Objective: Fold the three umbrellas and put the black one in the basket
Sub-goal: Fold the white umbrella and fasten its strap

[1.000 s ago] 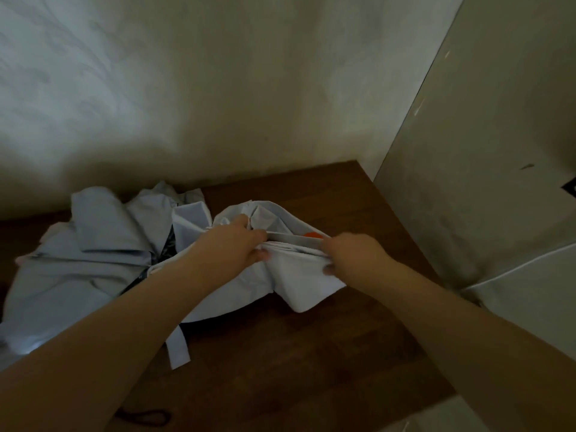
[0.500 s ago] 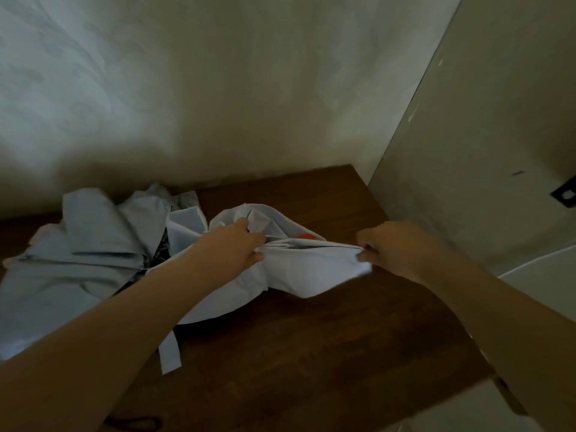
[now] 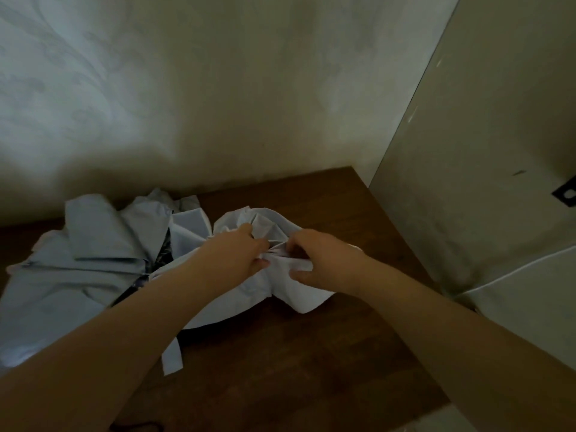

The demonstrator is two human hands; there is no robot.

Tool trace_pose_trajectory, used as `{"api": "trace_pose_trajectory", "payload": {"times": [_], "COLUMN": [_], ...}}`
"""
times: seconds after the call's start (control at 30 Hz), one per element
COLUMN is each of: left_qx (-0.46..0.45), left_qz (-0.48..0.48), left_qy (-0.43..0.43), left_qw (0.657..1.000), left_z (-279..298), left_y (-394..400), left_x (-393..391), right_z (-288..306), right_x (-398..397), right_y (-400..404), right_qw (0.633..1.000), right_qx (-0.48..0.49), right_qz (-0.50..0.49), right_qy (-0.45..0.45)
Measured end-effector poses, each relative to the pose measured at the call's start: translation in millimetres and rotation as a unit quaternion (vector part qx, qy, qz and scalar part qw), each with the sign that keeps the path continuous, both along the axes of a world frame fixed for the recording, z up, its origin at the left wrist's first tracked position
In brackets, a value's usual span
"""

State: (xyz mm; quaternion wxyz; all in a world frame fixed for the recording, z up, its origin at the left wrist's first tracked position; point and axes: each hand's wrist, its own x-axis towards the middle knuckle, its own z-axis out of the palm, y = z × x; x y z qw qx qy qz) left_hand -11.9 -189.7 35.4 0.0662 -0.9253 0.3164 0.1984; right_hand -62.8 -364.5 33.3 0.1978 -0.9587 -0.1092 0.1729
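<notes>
White umbrella [image 3: 299, 294], frame centre, on table [image 3: 311, 369]: left hand [image 3: 240, 249] and right hand [image 3: 318, 260], grip pinching canopy pleats. Advice: gather folds evenly, one direction, before wrapping strap [image 3: 172, 358].

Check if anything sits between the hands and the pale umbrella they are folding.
Nothing visible does. The left hand and the right hand both pinch the white umbrella canopy directly, over the wooden table. A grey-blue umbrella lies crumpled to the left, beside it, not between. No basket shows.
</notes>
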Motion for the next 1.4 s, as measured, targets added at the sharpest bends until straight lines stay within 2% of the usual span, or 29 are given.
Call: {"api": "trace_pose_trajectory", "payload": {"times": [0.07,0.13,0.2,0.27,0.33,0.37,0.43,0.5,0.57,0.63,0.77,0.8,0.9,1.0,1.17,1.33,1.4], "left_qx": [0.002,0.010,0.008,-0.006,-0.007,-0.004,-0.003,-0.007,-0.016,-0.013,0.006,0.008,0.010,0.015,-0.024,-0.005,-0.006], "left_qz": [-0.005,-0.010,-0.013,-0.016,-0.020,-0.022,-0.017,-0.012,-0.001,0.003,-0.001,-0.002,0.000,0.002,0.000,-0.009,-0.011], "left_qy": [-0.005,0.003,0.014,0.014,0.006,0.005,0.016,0.025,0.022,0.014,0.008,0.009,0.001,-0.005,-0.013,-0.022,-0.020], "left_qw": [1.000,1.000,1.000,1.000,1.000,1.000,1.000,1.000,1.000,1.000,1.000,1.000,1.000,1.000,1.000,1.000,1.000], "left_z": [0,0,-1,-2,-3,-4,-2,-1,-1,-1,2,3,3,2,2,-1,0], "left_y": [4,1,-6,-11,-8,-7,-5,-6,-5,-3,-2,-3,-3,1,7,8,9], "left_x": [1,-1,-3,-3,0,1,1,1,3,5,5,5,5,6,3,1,2], "right_z": [-2,1,4,5,1,-2,-9,-11,-7,-7,-12,-11,-3,0,-2,-3,-2], "right_x": [0,-1,3,3,3,3,3,0,2,2,3,4,6,10,12,8,4], "right_y": [-12,-21,-23,-14,-6,-6,-10,-16,-15,-15,-13,-11,2,14,23,23,18], "right_qw": [0.990,0.960,0.942,0.951,0.973,0.973,0.948,0.940,0.973,0.989,0.952,0.959,0.996,1.000,0.997,0.994,0.991], "right_qx": [-0.114,-0.219,-0.276,-0.265,-0.194,-0.185,-0.245,-0.261,-0.178,-0.113,-0.225,-0.209,-0.073,-0.005,-0.049,-0.095,-0.089], "right_qz": [-0.006,-0.046,-0.043,-0.003,0.038,0.037,-0.007,-0.045,-0.026,-0.005,-0.050,-0.043,0.007,-0.004,0.020,0.012,0.010], "right_qy": [0.078,0.167,0.188,0.159,0.119,0.132,0.205,0.214,0.145,0.096,0.201,0.185,0.052,-0.007,-0.055,-0.057,-0.095]}}
